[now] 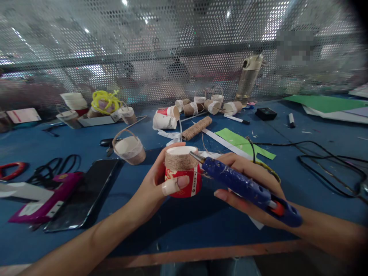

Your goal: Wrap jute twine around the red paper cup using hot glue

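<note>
My left hand (163,176) is wrapped round a red paper cup (184,184), held above the table, with a bandage on the thumb. Brown twine (181,161) covers the cup's upper part in tight rounds, and its white opening faces up. In my right hand (247,176) is a blue glue gun (238,180), its metal nozzle pointing left at the twine near the cup's rim. Whether the nozzle touches the twine I cannot tell. Behind the cup lies a roll of twine (197,128). A small twine-wrapped basket (130,148) with a handle stands left of my left hand.
On the blue table (135,230), a phone (84,195) and a purple packet (48,197) lie at left. Several small baskets (212,105) and a water bottle (249,78) are at the back, before a perforated metal screen (138,69). Green paper (244,142) and a black cable (322,143) lie right.
</note>
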### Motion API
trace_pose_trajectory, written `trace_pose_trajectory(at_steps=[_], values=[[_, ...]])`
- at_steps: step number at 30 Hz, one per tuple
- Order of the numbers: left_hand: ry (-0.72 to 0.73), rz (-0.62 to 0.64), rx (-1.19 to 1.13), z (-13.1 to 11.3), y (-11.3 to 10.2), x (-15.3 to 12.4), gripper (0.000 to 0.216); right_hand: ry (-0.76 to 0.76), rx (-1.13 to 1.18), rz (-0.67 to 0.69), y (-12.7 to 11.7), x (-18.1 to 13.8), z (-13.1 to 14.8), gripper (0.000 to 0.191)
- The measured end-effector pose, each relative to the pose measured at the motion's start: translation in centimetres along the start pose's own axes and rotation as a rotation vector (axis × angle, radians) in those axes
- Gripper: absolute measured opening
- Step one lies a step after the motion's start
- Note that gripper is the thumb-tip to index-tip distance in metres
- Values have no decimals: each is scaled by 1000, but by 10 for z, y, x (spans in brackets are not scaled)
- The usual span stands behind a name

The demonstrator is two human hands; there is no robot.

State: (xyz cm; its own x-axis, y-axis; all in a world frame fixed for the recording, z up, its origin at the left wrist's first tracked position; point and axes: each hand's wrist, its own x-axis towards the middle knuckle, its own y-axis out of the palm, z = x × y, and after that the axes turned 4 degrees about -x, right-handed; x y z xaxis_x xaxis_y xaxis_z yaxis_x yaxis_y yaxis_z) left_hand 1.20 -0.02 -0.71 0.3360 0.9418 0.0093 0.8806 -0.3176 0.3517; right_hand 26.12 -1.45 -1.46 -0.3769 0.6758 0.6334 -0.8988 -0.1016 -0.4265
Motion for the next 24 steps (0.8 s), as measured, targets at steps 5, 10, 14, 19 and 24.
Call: trace_pose_trajectory(at_steps=[5, 10, 14, 19, 24], values=[[12, 2, -7, -1, -3, 0, 73, -42, -111, -47, -8, 3, 2, 24], [13, -29, -24, -3, 0, -2, 77, 3, -141, 15, -14, 0, 3, 20], [31, -17, -21, -3, 0, -3, 73, 51, -161, 89, -17, -4, 1, 16], [78, 16, 47, 0, -5, -5, 72, 160, -232, 121, -19, -9, 0, 26], [142, 16, 122, 1, -5, -6, 71, 117, -215, 107, -15, -9, 1, 26]])
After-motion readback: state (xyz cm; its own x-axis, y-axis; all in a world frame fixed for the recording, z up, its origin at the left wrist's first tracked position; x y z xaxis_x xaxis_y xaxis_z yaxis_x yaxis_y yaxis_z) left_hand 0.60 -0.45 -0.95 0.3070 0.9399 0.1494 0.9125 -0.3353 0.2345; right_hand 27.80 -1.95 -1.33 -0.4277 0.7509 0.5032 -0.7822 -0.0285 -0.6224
